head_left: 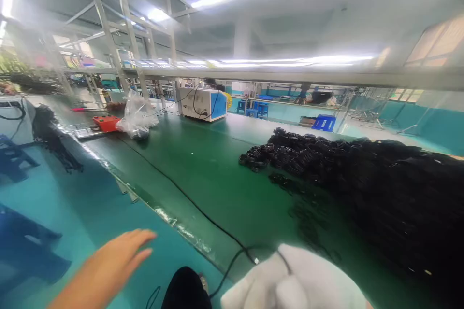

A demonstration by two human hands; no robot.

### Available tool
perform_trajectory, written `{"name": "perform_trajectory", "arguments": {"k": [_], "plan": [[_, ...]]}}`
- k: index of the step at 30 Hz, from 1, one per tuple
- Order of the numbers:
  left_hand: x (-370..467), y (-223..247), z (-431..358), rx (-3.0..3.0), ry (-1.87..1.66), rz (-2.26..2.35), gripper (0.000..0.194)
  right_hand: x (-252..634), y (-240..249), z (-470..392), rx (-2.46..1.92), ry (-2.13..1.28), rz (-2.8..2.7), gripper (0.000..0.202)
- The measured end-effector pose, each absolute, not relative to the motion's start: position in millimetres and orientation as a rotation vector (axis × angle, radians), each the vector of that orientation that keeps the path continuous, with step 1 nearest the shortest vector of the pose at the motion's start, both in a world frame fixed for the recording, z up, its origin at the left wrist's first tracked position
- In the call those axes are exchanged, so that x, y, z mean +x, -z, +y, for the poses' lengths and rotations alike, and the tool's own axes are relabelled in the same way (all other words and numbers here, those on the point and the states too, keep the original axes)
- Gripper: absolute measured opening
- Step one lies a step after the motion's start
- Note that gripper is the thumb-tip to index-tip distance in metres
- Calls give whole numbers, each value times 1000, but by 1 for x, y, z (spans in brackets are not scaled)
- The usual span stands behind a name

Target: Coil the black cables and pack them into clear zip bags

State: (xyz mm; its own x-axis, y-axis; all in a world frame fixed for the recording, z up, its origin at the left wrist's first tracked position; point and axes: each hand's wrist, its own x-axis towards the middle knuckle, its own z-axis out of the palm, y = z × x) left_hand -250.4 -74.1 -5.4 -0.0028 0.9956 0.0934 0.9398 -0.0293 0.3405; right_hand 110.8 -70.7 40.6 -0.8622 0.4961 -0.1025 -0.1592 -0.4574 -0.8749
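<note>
One left hand [119,256] hovers over the floor [83,207] beside the green table [213,164], fingers close together, thumb apart. A blurred white cloth [293,282] shows at the table's near end, with a black cord [203,213] running onto it; the right hand is hidden, so its fingers cannot be told. Black coiled cables [362,174] are heaped right of the cord, and a red box [106,123] touches a clear plastic bag [136,115] farther off

The only view looks forward and down from the person's head, close in
</note>
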Motion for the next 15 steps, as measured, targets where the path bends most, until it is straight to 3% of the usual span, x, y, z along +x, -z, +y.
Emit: {"name": "perform_trajectory", "arguments": {"k": [5,8,12,15], "plan": [[-111,-68,-52,2041,-806,1178,32,95,-29,-80,-450,-2307,-1238,56],[-60,-70,-49,1857,-553,785,27,102,-20,-88,-490,-2240,-1196,51],[-34,-64,-49,1828,-491,713,15,119,-14,-102,-524,-2231,-1126,34],[-32,-70,-47,1834,-465,694,14,125,-16,-107,-513,-2271,-1076,33]]}}
